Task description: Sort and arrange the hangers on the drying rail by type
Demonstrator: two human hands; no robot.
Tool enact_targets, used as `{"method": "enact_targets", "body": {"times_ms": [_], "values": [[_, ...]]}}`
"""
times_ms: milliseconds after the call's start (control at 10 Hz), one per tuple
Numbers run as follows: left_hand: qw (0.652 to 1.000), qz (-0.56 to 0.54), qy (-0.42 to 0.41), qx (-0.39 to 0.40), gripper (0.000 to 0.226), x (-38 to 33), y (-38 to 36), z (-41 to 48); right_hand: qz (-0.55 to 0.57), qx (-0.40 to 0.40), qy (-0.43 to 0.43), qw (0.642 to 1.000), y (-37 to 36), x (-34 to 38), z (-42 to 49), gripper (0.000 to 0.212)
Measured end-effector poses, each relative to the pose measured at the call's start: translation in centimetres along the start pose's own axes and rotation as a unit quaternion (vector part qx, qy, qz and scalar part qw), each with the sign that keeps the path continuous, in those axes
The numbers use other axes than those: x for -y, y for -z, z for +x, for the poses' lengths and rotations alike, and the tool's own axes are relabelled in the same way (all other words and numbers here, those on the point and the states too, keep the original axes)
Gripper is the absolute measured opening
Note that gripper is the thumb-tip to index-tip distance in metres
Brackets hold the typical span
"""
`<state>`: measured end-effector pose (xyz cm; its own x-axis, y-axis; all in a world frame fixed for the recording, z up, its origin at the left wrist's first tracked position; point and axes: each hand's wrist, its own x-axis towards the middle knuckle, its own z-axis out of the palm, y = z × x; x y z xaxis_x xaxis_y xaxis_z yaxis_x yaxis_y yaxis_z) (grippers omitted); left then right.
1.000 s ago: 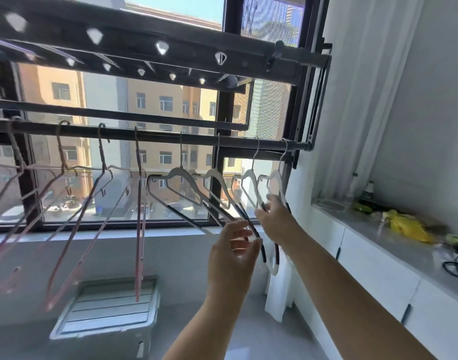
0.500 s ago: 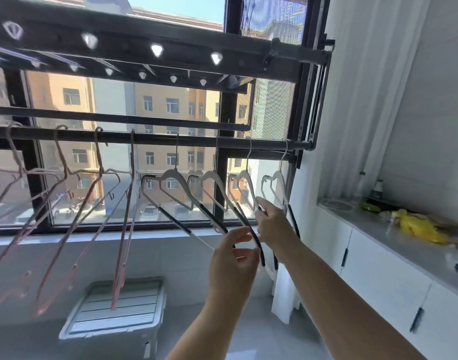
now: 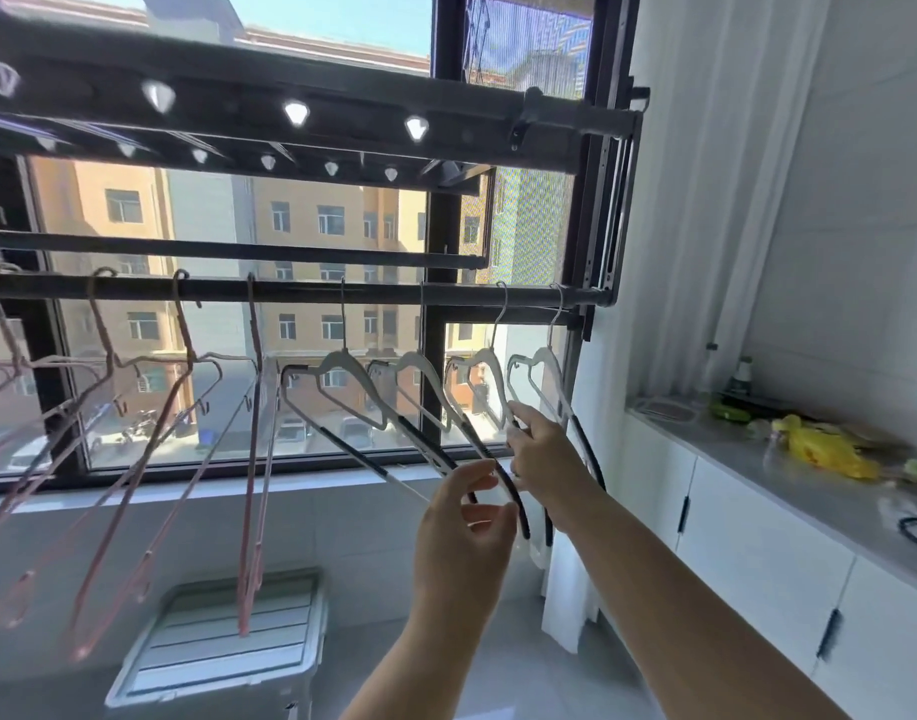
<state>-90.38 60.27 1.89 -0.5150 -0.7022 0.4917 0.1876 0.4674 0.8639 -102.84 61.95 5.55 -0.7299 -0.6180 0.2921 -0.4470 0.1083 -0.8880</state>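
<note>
A dark drying rail (image 3: 300,292) runs across the window. Several pink hangers (image 3: 186,387) hang along its left half. Several white hangers with black grip sleeves (image 3: 349,368) hang along its right half. My right hand (image 3: 547,462) pinches the lower arm of the third white hanger (image 3: 479,376), just left of the rightmost white hanger (image 3: 544,366). My left hand (image 3: 464,532) is below it, fingers curled around a black sleeved hanger arm (image 3: 513,493) without clearly closing on it.
A second rail (image 3: 227,249) and a perforated rack bar (image 3: 290,103) sit above. A white lidded bin (image 3: 222,636) stands on the floor below. White cabinets with a grey counter (image 3: 789,485) holding a yellow bag (image 3: 822,452) line the right wall beside a white curtain (image 3: 705,200).
The view shifted slightly down and right. My right hand slid left from the rightmost white hanger to the third one; my left hand stayed by the black sleeved arm.
</note>
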Motion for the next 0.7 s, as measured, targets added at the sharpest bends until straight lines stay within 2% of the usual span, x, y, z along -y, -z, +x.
{"method": "enact_targets", "body": {"times_ms": [200, 300, 400, 700], "values": [[1.0, 0.007, -0.005, 0.004, 0.033, 0.2, 0.3, 0.0, -0.033, 0.004, 0.009, 0.999, 0.2, 0.3, -0.8, 0.039], [1.0, 0.003, 0.001, -0.004, 0.032, 0.4, 0.4, -0.1, -0.097, -0.01, 0.024, 0.995, 0.6, 0.3, -1.5, 0.043], [1.0, -0.005, 0.001, -0.012, 0.032, 0.4, 0.4, -0.3, -0.134, -0.028, 0.057, 0.989, 0.8, 0.1, -2.8, 0.044], [0.998, -0.025, 0.059, -0.022, 0.032, 0.5, 1.9, -4.0, -0.181, -0.002, 0.168, 0.969, 0.3, -0.4, -9.1, 0.043]]}}
